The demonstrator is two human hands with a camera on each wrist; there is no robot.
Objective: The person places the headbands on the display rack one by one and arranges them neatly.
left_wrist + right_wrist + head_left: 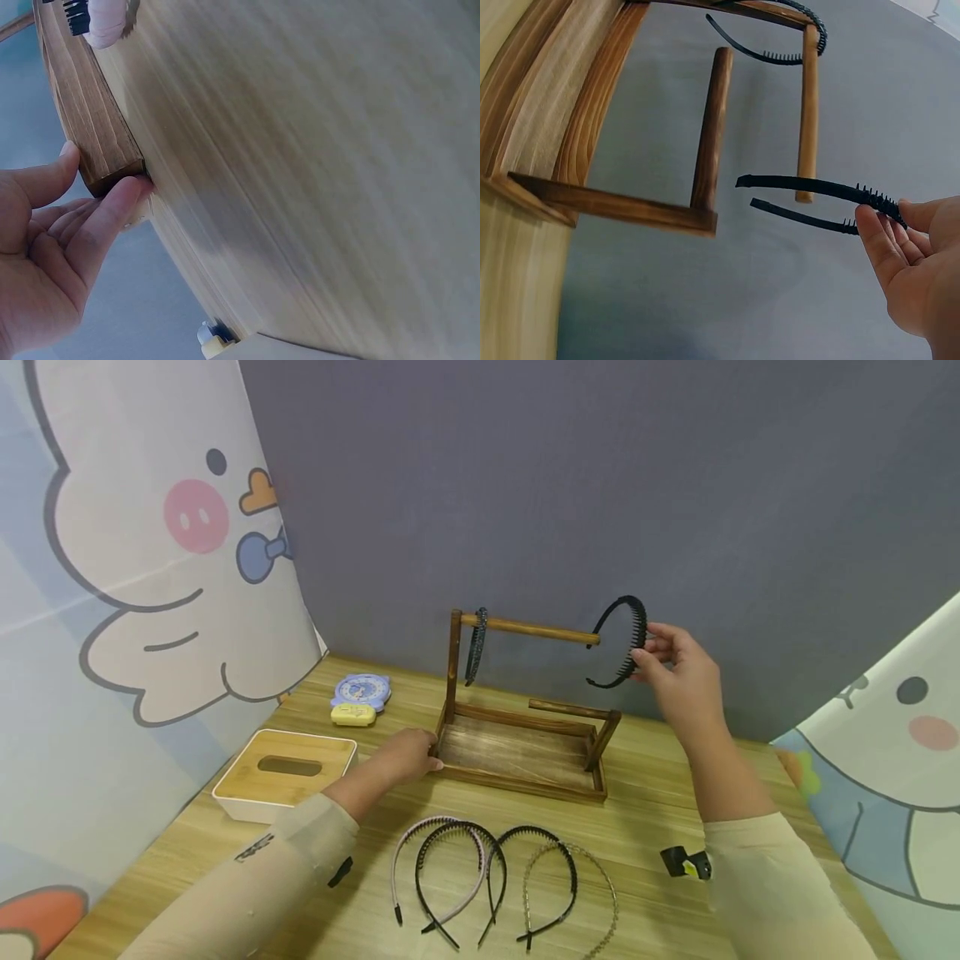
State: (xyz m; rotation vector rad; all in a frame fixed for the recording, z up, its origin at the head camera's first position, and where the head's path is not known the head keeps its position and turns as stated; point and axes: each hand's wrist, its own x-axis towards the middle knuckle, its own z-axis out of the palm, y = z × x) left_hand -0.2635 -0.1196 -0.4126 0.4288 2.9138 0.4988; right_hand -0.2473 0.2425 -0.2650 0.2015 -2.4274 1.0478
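Observation:
A brown wooden stand (517, 785), with a shallow tray base and two rods of different heights, stands on the table. My left hand (408, 754) grips its tray at the left front corner, thumb on one side and fingers on the other in the left wrist view. Between thumb and fingers, my right hand (681, 672) pinches a black toothed headband (639, 622) by its curved part. That headband is level with the free end of the upper rod (540, 629), its two tips pointing toward the stand. Near the rod's post hangs a dark glittery headband (477, 647).
In front of the stand lie a pink headband (395, 868), black headbands (504, 860) and a thin beaded headband (611, 885). A white tissue box with wooden lid (341, 752) is at left, behind it a blue clock-like item (363, 687) and a yellow case (352, 716). A black bow (675, 860) lies right.

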